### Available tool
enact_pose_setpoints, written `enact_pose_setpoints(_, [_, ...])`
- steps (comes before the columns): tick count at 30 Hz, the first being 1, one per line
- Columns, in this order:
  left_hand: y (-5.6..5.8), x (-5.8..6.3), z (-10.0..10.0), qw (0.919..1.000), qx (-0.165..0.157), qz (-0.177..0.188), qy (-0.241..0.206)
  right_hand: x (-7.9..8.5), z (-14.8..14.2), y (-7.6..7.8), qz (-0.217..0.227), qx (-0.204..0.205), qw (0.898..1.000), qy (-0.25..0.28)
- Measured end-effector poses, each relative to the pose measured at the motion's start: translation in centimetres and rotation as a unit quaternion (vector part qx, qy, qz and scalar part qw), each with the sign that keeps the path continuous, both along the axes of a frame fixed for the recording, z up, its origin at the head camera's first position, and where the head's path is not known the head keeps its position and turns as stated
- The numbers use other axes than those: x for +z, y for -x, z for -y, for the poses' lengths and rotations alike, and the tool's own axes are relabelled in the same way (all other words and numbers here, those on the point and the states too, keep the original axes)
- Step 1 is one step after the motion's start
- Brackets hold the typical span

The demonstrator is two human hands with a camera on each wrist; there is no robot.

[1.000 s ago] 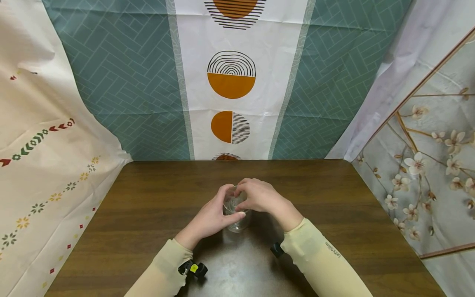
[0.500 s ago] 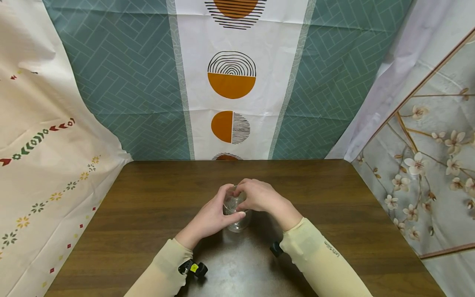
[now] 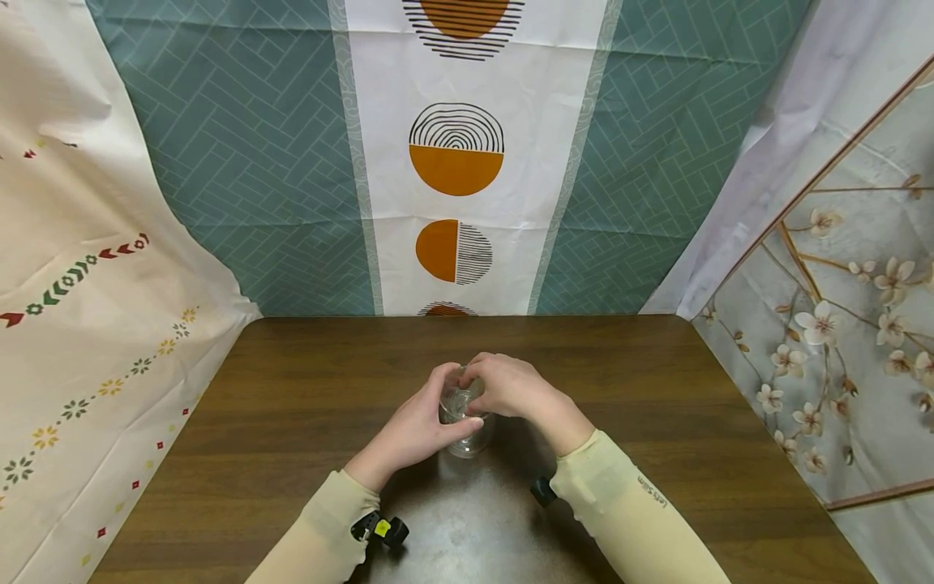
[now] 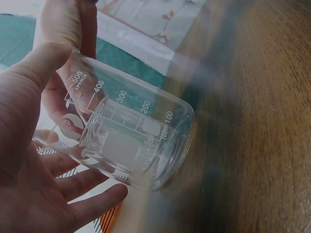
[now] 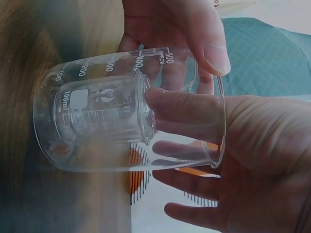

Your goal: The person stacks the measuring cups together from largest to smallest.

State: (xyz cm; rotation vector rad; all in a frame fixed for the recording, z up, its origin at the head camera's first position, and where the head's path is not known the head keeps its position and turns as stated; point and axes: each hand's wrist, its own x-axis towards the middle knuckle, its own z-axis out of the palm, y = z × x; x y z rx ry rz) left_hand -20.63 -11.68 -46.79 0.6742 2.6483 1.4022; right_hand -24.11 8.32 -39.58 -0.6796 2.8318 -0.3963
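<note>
A large clear glass beaker (image 3: 467, 446) marked up to 500 stands upright at the middle of the table. Inside it, near the bottom, sits a smaller 100 ml beaker (image 5: 97, 107). My left hand (image 3: 414, 426) grips the large beaker near its rim, thumb on the near side and fingers round the far side. From the right, my right hand (image 3: 521, 393) reaches into its mouth. In the right wrist view its thumb and a finger pinch the small beaker's rim, while other fingers extend outside the large glass. Whether the small beaker touches the bottom is hard to tell.
The brown wooden table (image 3: 306, 373) meets a green and white patterned curtain (image 3: 277, 162) at its back edge. Cream fabric (image 3: 87, 284) hangs on the left, and a floral cloth (image 3: 839, 349) on the right. Both wrists carry small black camera mounts.
</note>
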Motion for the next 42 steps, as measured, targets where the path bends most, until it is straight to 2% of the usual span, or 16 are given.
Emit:
enact_pose_setpoints(30, [-0.01, -0.03, -0.04, 1.0, 0.002, 0.003, 0.004, -0.3, -0.26, 0.03, 0.0, 0.003, 1.0, 0.024])
enact_pose_setpoints(42, [0.0, -0.04, -0.05, 1.0, 0.003, 0.007, 0.002, -0.66, -0.55, -0.12, -0.019, 0.0, 0.999, 0.043])
